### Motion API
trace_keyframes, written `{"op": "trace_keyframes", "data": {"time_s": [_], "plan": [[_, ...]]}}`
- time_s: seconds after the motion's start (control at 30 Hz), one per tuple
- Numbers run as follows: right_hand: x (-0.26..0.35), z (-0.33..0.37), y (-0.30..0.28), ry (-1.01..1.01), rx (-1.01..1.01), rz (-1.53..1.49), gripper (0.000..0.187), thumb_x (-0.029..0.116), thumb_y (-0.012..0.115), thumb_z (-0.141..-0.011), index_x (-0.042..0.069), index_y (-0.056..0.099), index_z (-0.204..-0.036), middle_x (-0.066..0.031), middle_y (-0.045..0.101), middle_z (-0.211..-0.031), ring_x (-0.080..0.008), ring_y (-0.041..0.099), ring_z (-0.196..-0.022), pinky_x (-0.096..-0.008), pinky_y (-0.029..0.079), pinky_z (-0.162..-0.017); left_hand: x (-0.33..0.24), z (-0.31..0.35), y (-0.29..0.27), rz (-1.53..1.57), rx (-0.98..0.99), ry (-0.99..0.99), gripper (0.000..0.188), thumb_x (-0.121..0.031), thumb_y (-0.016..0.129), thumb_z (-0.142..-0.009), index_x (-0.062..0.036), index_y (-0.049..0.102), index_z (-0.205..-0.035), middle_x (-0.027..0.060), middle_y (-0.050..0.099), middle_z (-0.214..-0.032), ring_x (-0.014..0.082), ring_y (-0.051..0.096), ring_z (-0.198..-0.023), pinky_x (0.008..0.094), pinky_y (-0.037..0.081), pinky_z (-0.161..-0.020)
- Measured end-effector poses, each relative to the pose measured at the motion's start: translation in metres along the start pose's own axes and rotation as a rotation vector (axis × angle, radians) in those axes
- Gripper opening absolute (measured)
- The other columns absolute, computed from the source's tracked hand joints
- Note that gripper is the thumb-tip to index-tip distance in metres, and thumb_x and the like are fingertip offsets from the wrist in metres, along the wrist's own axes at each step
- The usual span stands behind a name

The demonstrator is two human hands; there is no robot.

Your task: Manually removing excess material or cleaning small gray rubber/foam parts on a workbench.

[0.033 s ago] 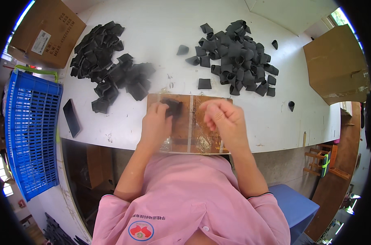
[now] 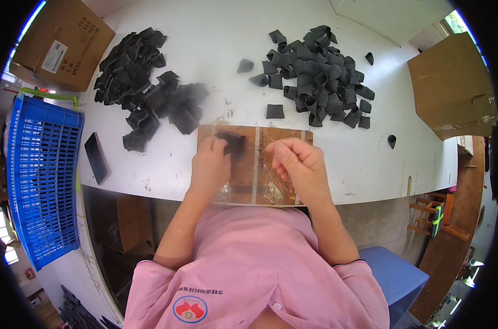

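Note:
My left hand (image 2: 210, 164) is closed on a black fabric piece (image 2: 233, 143) at the upper left of a brown board (image 2: 242, 178) with pale strips across it. The board lies at the table's near edge, right in front of me. Over the board's right half, my right hand (image 2: 297, 160) is closed in a pinch, thumb against forefinger. A thin pale sliver seems to stick out at its fingertips, too fine to name. Beyond the left hand lies a heap of flat black pieces (image 2: 131, 71). Folded, loop-shaped black pieces (image 2: 320, 71) are heaped beyond the right hand.
A dark phone (image 2: 96, 158) lies on the white table (image 2: 221, 60) at the left. Cardboard boxes (image 2: 59, 46) stand at the far left and the right. Beside the table hangs or stands a blue basket (image 2: 43, 175). A blue stool (image 2: 394, 274) is at my lower right.
My right hand has shifted very slightly, its fingertips a little to the left. My left hand stays on the black fabric piece.

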State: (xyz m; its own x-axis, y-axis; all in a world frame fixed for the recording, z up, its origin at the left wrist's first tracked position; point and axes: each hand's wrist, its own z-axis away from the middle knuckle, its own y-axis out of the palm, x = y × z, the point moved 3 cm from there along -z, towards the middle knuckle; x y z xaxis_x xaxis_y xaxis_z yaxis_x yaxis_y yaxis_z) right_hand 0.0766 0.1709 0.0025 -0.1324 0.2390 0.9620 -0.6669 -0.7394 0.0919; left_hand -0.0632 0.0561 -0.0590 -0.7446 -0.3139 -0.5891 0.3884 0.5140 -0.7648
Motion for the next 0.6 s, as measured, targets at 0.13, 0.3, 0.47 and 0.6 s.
{"op": "trace_keyframes", "data": {"time_s": [0.13, 0.3, 0.47, 0.6], "plan": [[-0.019, 0.008, 0.006, 0.061, 0.045, -0.009, 0.02, 0.017, 0.052, -0.087, -0.001, 0.059, -0.084, 0.0007, 0.053, -0.063, -0.0043, 0.045, -0.057, -0.0186, 0.038, -0.051, 0.005, -0.004, 0.005, -0.085, 0.01, 0.059, 0.014, 0.003, 0.058, -0.069, 0.0017, 0.051, -0.08, 0.0152, 0.053, -0.082, 0.0343, 0.054, -0.072, 0.0385, 0.045, -0.06], [-0.023, 0.015, 0.017, -0.1, 0.052, 0.207, 0.016, 0.014, 0.055, -0.083, -0.002, 0.057, -0.081, -0.0051, 0.051, -0.062, -0.0106, 0.049, -0.056, -0.0248, 0.04, -0.051, 0.007, -0.003, -0.009, 0.053, -0.095, 0.019, 0.005, 0.002, 0.058, -0.073, 0.0024, 0.053, -0.075, 0.0103, 0.055, -0.07, 0.0242, 0.054, -0.059, 0.0285, 0.043, -0.052], [-0.002, 0.03, 0.035, -0.468, -0.019, 0.456, 0.009, 0.006, 0.063, -0.074, 0.0, 0.059, -0.079, -0.0085, 0.055, -0.07, -0.0232, 0.055, -0.057, -0.0288, 0.043, -0.051, -0.014, 0.017, -0.032, 1.04, 0.022, -0.629, 0.002, -0.003, 0.058, -0.077, -0.002, 0.06, -0.077, -0.0005, 0.057, -0.064, 0.0037, 0.048, -0.055, 0.0178, 0.038, -0.049], [0.006, 0.034, 0.041, -0.573, -0.091, 0.364, 0.009, 0.003, 0.064, -0.073, 0.0, 0.058, -0.078, -0.0086, 0.055, -0.074, -0.0228, 0.054, -0.057, -0.0289, 0.043, -0.05, -0.05, 0.027, -0.046, 1.195, 0.126, -0.551, 0.002, 0.0, 0.058, -0.077, -0.0025, 0.057, -0.077, -0.0004, 0.057, -0.067, 0.0041, 0.05, -0.055, 0.0169, 0.038, -0.048]]}}
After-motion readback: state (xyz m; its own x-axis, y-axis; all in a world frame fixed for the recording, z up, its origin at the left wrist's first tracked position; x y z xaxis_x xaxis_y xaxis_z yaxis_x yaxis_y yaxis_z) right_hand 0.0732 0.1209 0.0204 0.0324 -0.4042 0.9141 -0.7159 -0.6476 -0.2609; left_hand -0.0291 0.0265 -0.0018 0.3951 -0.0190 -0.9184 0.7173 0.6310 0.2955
